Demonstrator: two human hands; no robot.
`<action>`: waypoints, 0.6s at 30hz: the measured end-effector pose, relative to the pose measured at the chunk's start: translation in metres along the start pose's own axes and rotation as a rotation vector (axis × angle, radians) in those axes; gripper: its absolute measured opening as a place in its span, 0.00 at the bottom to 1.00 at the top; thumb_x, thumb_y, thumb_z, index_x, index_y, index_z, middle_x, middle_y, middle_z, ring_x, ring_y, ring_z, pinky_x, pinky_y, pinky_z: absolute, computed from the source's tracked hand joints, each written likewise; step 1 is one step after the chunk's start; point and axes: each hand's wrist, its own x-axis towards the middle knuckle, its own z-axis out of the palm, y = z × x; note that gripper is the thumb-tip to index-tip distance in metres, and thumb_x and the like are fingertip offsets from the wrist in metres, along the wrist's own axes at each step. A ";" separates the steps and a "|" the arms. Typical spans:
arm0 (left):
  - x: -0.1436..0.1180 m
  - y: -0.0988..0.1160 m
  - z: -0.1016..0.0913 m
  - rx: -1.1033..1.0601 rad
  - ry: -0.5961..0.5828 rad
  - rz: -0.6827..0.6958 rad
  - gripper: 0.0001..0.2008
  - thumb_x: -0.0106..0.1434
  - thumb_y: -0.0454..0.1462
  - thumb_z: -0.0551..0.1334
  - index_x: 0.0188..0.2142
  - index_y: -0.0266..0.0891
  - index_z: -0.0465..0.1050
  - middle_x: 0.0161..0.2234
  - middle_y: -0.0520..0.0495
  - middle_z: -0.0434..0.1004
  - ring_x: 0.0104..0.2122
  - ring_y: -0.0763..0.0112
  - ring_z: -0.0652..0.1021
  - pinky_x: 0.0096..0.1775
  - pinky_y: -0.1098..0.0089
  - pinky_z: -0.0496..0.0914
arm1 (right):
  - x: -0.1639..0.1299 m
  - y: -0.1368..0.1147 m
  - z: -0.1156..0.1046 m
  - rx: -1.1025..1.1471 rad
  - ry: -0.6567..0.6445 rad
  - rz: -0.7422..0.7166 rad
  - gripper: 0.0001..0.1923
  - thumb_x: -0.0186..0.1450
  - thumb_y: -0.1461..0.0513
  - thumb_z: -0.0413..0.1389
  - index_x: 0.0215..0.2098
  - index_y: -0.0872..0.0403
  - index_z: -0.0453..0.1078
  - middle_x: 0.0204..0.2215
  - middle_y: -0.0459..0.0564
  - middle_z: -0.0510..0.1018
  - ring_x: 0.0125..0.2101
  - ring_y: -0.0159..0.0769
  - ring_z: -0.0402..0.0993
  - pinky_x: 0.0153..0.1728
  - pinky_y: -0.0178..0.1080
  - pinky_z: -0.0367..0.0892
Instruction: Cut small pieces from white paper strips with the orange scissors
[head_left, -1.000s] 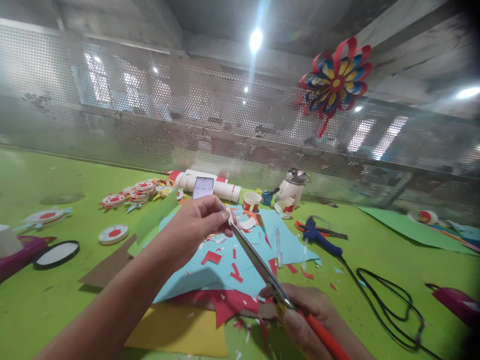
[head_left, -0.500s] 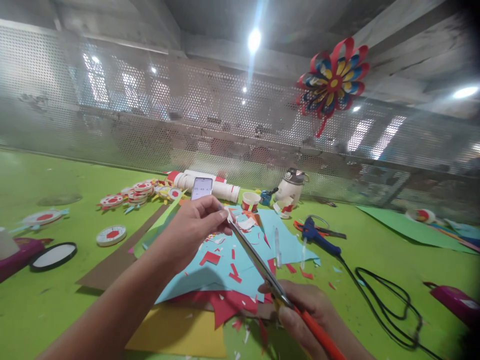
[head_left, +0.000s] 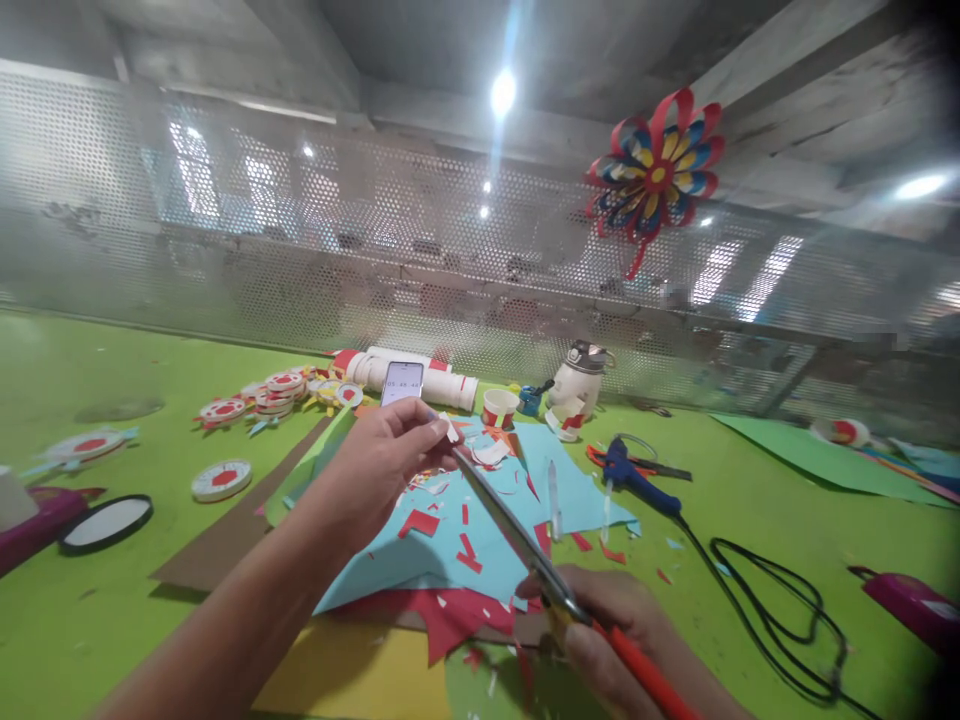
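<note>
- Left hand (head_left: pixel 375 470), centre of frame: fingers pinched shut on a small white paper scrap (head_left: pixel 450 430), held above the table.
- Right hand (head_left: pixel 615 630), lower right of centre: closed around the orange handles of the scissors (head_left: pixel 517 535). Blades run up and to the left, tip just beside the scrap at the left fingertips. Whether the blades are parted: cannot tell.
- Below both hands: light blue paper sheet (head_left: pixel 450 545), strewn with small red and white offcuts. Red paper (head_left: pixel 450 610) lies under its lower edge; yellow sheet (head_left: pixel 352 670) at bottom centre.
- Brown card strip (head_left: pixel 217 545) lies left of the blue sheet on the green table (head_left: pixel 112 620).
- Right of the blue sheet: blue glue gun (head_left: pixel 637 475), its black cord (head_left: pixel 780 610) looping toward the lower right.
- Behind the left hand: phone (head_left: pixel 403 382), screen lit, propped against a lying white tube (head_left: pixel 427 375).
- Left of the tube: cluster of red-and-white paper discs (head_left: pixel 277 388); one more disc (head_left: pixel 220 479) lies apart, further left.
- Right of the tube: paper cup (head_left: pixel 500 407), then white jug-like container (head_left: pixel 581 375).
- Far left edge: black-rimmed round lid (head_left: pixel 105 523).
- Upper right of frame: red, blue and yellow paper flower (head_left: pixel 654 172), hung on the perforated metal screen (head_left: pixel 300 250).
</note>
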 end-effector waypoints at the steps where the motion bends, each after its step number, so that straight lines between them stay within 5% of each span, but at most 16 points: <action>1: -0.001 0.000 0.000 0.000 -0.001 0.003 0.06 0.54 0.34 0.65 0.24 0.35 0.70 0.24 0.48 0.75 0.27 0.73 0.76 0.34 0.71 0.69 | 0.000 0.002 0.000 0.007 0.039 0.020 0.26 0.66 0.46 0.43 0.39 0.55 0.73 0.21 0.48 0.72 0.21 0.34 0.67 0.22 0.32 0.63; 12: -0.004 -0.006 0.011 -0.049 0.118 0.090 0.06 0.54 0.37 0.66 0.25 0.36 0.72 0.25 0.49 0.75 0.28 0.74 0.75 0.34 0.73 0.70 | -0.001 0.011 0.012 0.050 0.208 0.065 0.25 0.63 0.45 0.47 0.43 0.55 0.72 0.29 0.52 0.78 0.28 0.41 0.75 0.30 0.37 0.70; 18: -0.005 -0.013 0.015 -0.060 0.157 0.096 0.06 0.53 0.38 0.66 0.25 0.38 0.73 0.26 0.50 0.75 0.28 0.73 0.75 0.36 0.71 0.71 | -0.001 0.014 0.014 -0.013 0.174 0.066 0.25 0.63 0.46 0.48 0.44 0.57 0.72 0.25 0.51 0.76 0.25 0.38 0.73 0.28 0.35 0.67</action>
